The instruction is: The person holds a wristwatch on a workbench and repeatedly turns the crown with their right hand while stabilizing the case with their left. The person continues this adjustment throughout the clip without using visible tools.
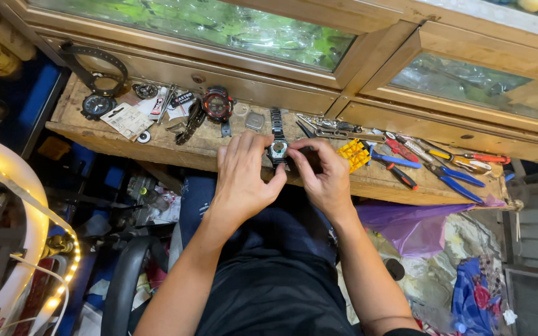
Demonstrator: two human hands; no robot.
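Both hands meet over a wristwatch (277, 148) with a dark metal band that lies across the wooden bench (82, 127). My left hand (243, 177) grips the watch case from the left, thumb against its lower edge. My right hand (320, 174) pinches the case from the right with fingertips on it. Whether the right hand also holds a small tool is hidden by the fingers. The band (276, 120) stretches away from the case toward the back of the bench.
On the bench lie a red-and-black watch (218, 104), a black watch with a strap (98, 102), papers (127, 119), a yellow parts holder (353, 154), tweezers and several red- and blue-handled pliers (449, 168). Glass-fronted cabinets (219, 25) stand behind. A purple bag (406, 227) hangs below right.
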